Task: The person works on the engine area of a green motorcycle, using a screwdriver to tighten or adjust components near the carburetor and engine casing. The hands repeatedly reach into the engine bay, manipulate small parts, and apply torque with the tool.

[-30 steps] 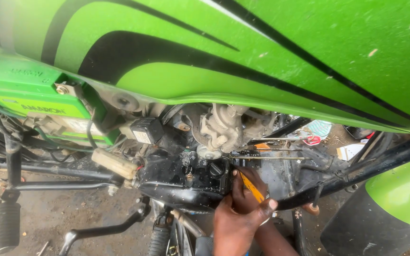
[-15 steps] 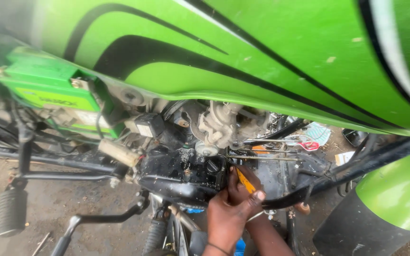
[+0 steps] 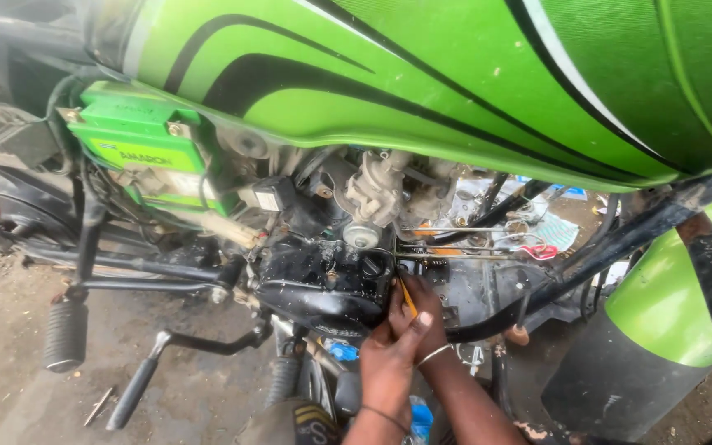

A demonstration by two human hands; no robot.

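A: Where's the screwdriver (image 3: 406, 297)?

B: Orange handle between both hands, tip up against the black engine case (image 3: 315, 284), long axis near upright. Since a second ago my left hand (image 3: 386, 350) has come up beside the right hand (image 3: 426, 321); both grips are now closed on the handle.

A: Around it?

B: Carburettor (image 3: 377, 194) above, green battery (image 3: 138, 140) to one side, green tank (image 3: 422, 74) overhead.

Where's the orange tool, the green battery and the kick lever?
Orange tool (image 3: 407, 297), head view, on its handle between the hands.
Green battery (image 3: 138, 142), head view, on its front face.
Kick lever (image 3: 138, 387), head view, on its rubber end.
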